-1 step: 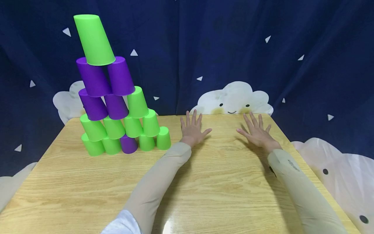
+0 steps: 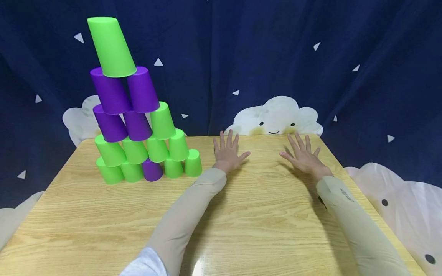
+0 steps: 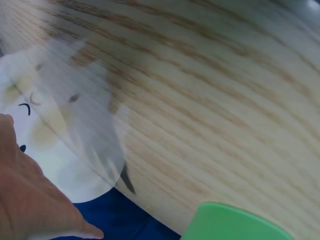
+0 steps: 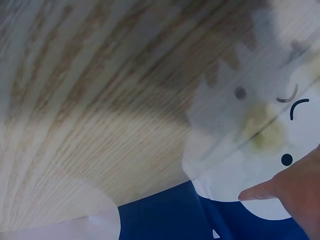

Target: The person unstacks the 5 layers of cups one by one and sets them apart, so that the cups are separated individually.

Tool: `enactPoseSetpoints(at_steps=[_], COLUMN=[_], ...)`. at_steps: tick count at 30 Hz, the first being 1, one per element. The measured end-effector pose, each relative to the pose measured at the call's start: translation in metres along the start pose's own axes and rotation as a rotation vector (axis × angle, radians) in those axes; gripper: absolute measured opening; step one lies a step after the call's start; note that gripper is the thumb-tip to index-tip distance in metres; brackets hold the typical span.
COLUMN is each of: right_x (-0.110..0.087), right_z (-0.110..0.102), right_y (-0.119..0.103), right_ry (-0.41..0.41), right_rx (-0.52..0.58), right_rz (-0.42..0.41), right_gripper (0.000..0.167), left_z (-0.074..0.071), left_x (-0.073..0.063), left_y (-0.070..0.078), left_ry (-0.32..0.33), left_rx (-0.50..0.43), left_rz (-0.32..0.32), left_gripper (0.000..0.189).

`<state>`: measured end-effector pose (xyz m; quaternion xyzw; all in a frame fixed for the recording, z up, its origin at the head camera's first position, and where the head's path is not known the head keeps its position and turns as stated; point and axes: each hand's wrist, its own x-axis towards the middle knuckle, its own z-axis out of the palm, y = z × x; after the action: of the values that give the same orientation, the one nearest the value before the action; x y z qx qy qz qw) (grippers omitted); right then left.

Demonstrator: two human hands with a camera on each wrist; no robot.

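Observation:
A stack of upside-down green and purple cups stands on the left of the table. One green cup [image 2: 112,48] tops it, over two purple cups, the left one [image 2: 110,92] and the right one [image 2: 143,90]. Below are wider rows, mostly green, with a purple cup [image 2: 152,170] in the bottom row. My left hand [image 2: 228,154], fingers spread and empty, is right of the bottom row's end cup [image 2: 193,163], apart from it. That green cup's edge [image 3: 235,222] shows in the left wrist view. My right hand [image 2: 304,158] is farther right, also spread and holding nothing.
The wooden table [image 2: 262,222] spans the view under both forearms. Behind its far edge hangs a dark blue curtain [image 2: 262,50] with white triangles and smiling clouds [image 2: 276,113]. The stack rises well above the table's far edge.

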<state>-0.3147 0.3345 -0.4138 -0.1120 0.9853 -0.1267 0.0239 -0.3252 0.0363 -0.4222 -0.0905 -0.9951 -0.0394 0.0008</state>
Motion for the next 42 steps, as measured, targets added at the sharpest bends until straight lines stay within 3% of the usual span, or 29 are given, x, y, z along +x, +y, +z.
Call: enactPoseSetpoints(at_steps=[6,9,16,22,27,30,34,38,42], right_x=[0.0,-0.003,-0.014,-0.014,-0.012,-0.009,-0.011,-0.016,-0.013], right_z=[-0.003,-0.009,-0.027,-0.034,-0.04,-0.044,-0.056,-0.071,-0.079], right_y=[-0.002,-0.005,-0.02,-0.045,-0.082,-0.107,-0.148,-0.19,-0.222], right_ry=[0.002,0.021,0.113,0.182,0.159,0.178,0.197,0.159,0.12], right_rx=[0.021,0.042,0.139,0.266,0.408,0.492,0.609,0.713,0.783], right_rz=[-0.017,-0.038,-0.119,-0.265,-0.346,-0.416,-0.517,-0.582,-0.636], right_gripper=[0.087,0.085,0.079,0.076,0.077,0.079,0.078,0.076,0.074], left_z=[-0.002,-0.008,-0.032,-0.036,-0.038,-0.04,-0.044,-0.046,-0.046], left_x=[-0.006,-0.018,-0.074,-0.121,-0.154,-0.171,-0.192,-0.21,-0.225], left_y=[-0.003,-0.003,-0.004,-0.021,-0.056,-0.084,-0.122,-0.157,-0.189], left_ry=[0.013,0.018,-0.018,-0.068,-0.129,-0.207,-0.269,-0.259,-0.218], left_rx=[-0.019,-0.049,-0.251,-0.358,-0.499,-0.608,-0.742,-0.846,-0.888], left_rz=[0.012,0.067,0.271,0.392,0.5,0.526,0.487,0.433,0.358], left_gripper=[0.086,0.087,0.085,0.081,0.08,0.078,0.076,0.07,0.064])
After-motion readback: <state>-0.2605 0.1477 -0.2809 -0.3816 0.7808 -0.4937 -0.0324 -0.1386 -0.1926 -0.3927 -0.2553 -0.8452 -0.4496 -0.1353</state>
